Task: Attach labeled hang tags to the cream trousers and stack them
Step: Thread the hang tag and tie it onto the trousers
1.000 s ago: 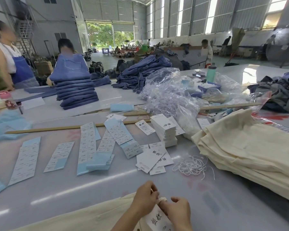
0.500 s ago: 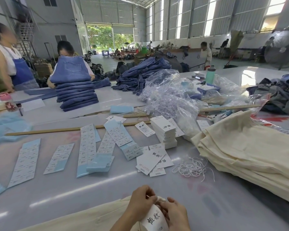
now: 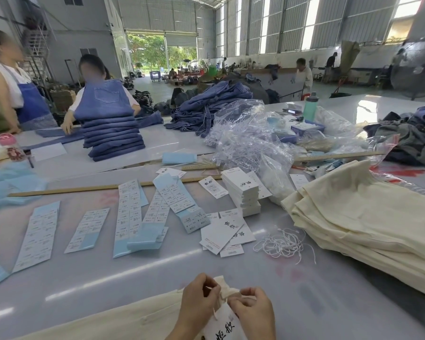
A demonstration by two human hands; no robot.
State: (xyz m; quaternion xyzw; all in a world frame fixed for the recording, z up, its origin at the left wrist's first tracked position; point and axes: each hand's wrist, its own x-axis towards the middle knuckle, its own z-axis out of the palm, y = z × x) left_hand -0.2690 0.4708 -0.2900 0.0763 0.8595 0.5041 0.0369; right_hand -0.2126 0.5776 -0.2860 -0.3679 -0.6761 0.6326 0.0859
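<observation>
Table [image 3: 133,278] near edge: hands pinch hang tag [image 3: 225,325] string on trousers [image 3: 123,320].

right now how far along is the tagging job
Done, it seems: a stack of folded cream trousers lies at right, though no tags show on it. In hand: the left hand and right hand work a hang tag onto the near trousers. Left: it needs stacking; a tag pile waits.

Matt cream cloth trousers [image 3: 368,217], glossy table [image 3: 133,278] (smooth, reflective), white paper hang tags [image 3: 242,190]
</observation>
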